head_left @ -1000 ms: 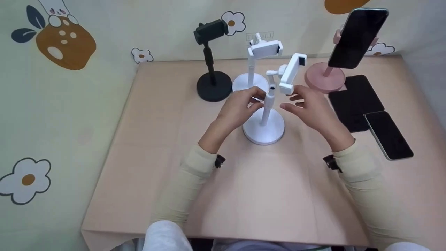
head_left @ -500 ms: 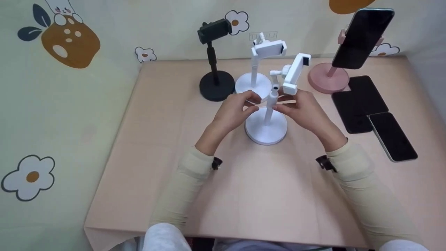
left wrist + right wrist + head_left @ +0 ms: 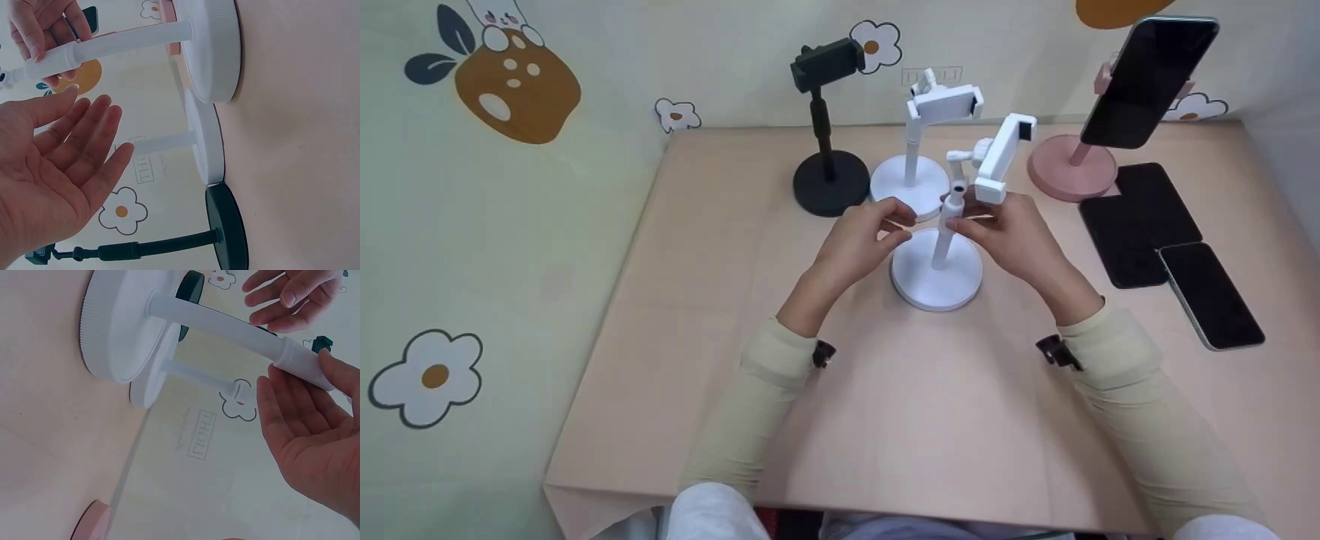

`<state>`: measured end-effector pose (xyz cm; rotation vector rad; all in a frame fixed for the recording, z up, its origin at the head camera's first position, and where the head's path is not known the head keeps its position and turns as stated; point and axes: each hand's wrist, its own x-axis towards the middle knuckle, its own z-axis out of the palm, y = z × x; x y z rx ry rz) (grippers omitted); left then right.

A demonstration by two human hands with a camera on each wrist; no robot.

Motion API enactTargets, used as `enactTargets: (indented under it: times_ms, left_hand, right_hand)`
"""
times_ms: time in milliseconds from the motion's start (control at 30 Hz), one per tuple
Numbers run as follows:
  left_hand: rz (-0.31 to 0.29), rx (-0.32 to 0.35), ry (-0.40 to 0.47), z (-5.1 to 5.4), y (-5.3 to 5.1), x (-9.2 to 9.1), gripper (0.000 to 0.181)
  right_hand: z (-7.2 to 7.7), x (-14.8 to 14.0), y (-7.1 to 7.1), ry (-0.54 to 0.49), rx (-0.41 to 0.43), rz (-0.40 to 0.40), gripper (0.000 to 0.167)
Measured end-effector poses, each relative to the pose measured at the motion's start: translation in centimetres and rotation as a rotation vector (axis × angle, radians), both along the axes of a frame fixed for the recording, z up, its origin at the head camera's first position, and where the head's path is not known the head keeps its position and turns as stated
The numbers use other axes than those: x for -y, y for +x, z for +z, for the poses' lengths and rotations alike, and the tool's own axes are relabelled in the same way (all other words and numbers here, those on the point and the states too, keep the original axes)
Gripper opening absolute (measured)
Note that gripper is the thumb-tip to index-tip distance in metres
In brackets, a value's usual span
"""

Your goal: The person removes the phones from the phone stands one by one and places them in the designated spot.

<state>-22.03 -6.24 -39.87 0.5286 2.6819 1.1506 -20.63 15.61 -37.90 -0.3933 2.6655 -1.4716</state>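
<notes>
A white phone stand (image 3: 936, 274) stands upright in front, its clamp (image 3: 1002, 156) tilted and holding no phone. My right hand (image 3: 1011, 231) holds the ribbed collar (image 3: 304, 363) of its pole between thumb and fingers. To the left of the pole my left hand (image 3: 856, 241) hovers with loosely bent fingers, apart from the stand. In the left wrist view that left hand (image 3: 62, 163) shows its palm, with nothing in it. Behind stands a second white phone stand (image 3: 911, 180), its clamp also without a phone.
A black phone stand (image 3: 830, 184) stands at the back left. At the back right, a pink phone stand (image 3: 1071, 169) bears a phone (image 3: 1151, 82). Several dark phones (image 3: 1211, 295) lie at the right, partly touching. A patterned wall (image 3: 607, 225) borders the table (image 3: 720, 315).
My right hand has moved left onto the front stand's pole and now grips its collar. My left hand has drawn slightly away from the pole. The whole view has shifted a little.
</notes>
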Motion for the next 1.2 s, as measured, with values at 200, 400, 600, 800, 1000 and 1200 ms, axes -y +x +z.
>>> enactTargets:
  times_ms: [200, 400, 600, 800, 1000, 1200]
  left_hand:
    - [0.014, 0.013, -0.005, -0.2, 0.0, -0.1, 0.029]
    - [0.028, 0.03, -0.018, -0.2, 0.1, -0.3, 0.029]
    - [0.028, 0.026, -0.031, -0.4, -0.1, -0.3, 0.029]
    - [0.011, 0.018, -0.037, -0.6, -0.2, -0.3, 0.028]
    - [0.018, 0.02, -0.051, -0.7, -0.3, -0.3, 0.028]
    - [0.035, 0.033, -0.057, -0.7, -0.2, -0.2, 0.028]
  right_hand:
    - [0.0, 0.0, 0.1, 0.014, -0.022, -0.027, 0.035]
    - [0.2, -0.5, 0.1, 0.011, -0.063, -0.064, 0.033]
    - [1.1, -1.3, -0.2, 0.045, -0.054, -0.103, 0.037]
    - [1.9, -2.1, -0.6, 0.098, -0.096, -0.123, 0.035]
    - [1.8, -3.2, -1.3, 0.104, -0.162, -0.149, 0.034]
    - [1.6, -4.1, -2.3, 0.107, -0.14, -0.231, 0.037]
